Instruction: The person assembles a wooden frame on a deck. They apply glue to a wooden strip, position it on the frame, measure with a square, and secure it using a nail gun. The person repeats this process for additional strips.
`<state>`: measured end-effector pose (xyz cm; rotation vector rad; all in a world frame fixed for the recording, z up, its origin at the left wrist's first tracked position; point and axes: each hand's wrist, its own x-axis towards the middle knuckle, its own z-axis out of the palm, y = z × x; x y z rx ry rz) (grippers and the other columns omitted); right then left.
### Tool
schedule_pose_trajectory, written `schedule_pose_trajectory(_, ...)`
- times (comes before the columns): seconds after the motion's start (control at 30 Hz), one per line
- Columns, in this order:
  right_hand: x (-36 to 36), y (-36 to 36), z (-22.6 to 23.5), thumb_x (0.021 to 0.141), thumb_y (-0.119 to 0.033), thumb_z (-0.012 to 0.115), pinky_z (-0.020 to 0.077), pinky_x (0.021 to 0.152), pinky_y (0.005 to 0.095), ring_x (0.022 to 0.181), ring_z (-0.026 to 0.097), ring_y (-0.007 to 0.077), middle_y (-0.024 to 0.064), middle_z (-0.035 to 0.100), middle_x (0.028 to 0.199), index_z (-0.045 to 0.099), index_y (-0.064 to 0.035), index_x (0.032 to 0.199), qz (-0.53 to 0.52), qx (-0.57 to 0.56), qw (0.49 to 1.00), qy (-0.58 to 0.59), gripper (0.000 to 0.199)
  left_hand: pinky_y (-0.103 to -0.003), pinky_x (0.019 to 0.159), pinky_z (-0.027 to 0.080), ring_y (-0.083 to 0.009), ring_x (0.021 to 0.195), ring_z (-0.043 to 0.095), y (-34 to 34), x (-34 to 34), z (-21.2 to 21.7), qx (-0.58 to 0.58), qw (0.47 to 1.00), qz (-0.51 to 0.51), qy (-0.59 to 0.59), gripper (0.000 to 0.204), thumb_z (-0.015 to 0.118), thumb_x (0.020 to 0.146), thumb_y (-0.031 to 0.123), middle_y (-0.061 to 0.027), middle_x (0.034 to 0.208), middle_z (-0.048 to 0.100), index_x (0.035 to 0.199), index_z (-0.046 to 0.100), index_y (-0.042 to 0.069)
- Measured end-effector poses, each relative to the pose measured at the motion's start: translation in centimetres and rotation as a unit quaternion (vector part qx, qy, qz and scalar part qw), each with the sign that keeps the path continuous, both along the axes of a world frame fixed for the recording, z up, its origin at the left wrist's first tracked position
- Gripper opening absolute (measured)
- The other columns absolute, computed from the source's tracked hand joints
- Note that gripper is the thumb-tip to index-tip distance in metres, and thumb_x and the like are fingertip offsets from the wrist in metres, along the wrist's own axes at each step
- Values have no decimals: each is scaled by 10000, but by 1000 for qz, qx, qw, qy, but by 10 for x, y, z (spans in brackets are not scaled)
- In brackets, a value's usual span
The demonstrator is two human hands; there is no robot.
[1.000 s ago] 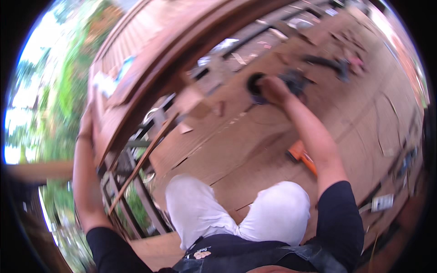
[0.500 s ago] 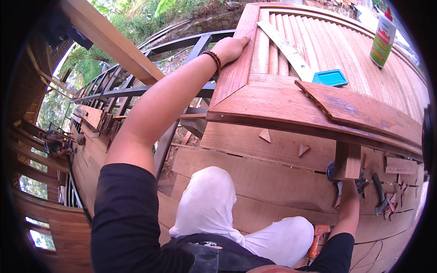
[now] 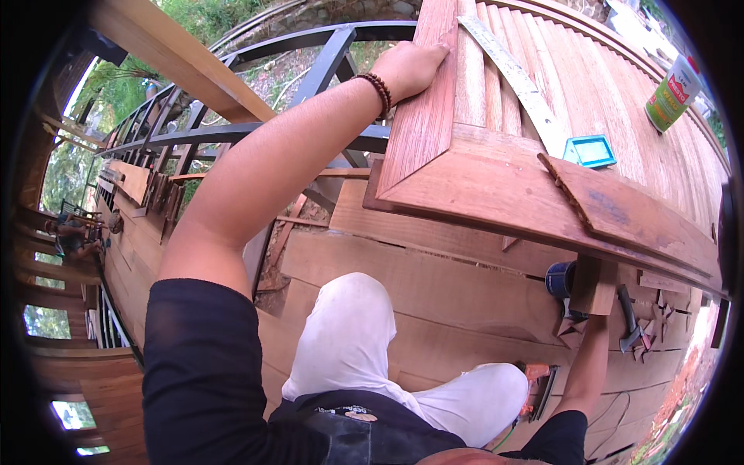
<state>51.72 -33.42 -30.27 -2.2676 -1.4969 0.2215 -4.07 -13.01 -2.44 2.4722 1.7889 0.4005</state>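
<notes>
From the head view, I can see the left hand point(image 3: 411, 71) wrapped over the left edge of a slatted wooden panel point(image 3: 422, 174), which stretches off to the right. The right forearm point(image 3: 587, 368) reaches in below the panel's near edge; its hand is hidden behind a wooden block point(image 3: 595, 288), so I can't tell its grip. A dark blue round thing point(image 3: 559, 279) sits just left of that block, a hammer point(image 3: 629, 314) to its right.
</notes>
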Motion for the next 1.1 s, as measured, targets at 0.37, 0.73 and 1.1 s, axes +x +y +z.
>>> schedule_pose_trajectory(0.37, -312, -131, 265, 867, -24, 675, 506, 643, 237, 731, 610, 97, 52, 649, 824, 661, 45, 925, 38, -164, 798, 579, 91, -453, 951, 470, -452, 1071, 608, -26, 19, 14, -196, 911, 298, -209, 729, 544, 872, 563, -347, 1108, 614, 1211, 458, -76)
schedule_pose_trajectory(0.73, -426, 24, 330, 817, 17, 660, 505, 677, 353, 737, 630, 294, 138, 629, 806, 668, 3, 929, 191, 62, 949, 242, 113, -484, 859, 504, -447, 950, 645, -18, 30, 33, -236, 899, 293, -225, 606, 549, 879, 524, -313, 1021, 644, 1083, 483, -44)
schedule_pose_trajectory(1.1, -453, 8, 328, 778, 15, 635, 489, 736, 373, 850, 586, 286, 120, 584, 957, 673, 2, 1107, 146, 45, 986, 65, 332, -488, 843, 510, -442, 940, 648, -13, 28, 28, -248, 895, 287, -233, 613, 547, 878, 534, -302, 1003, 643, 1089, 454, -34)
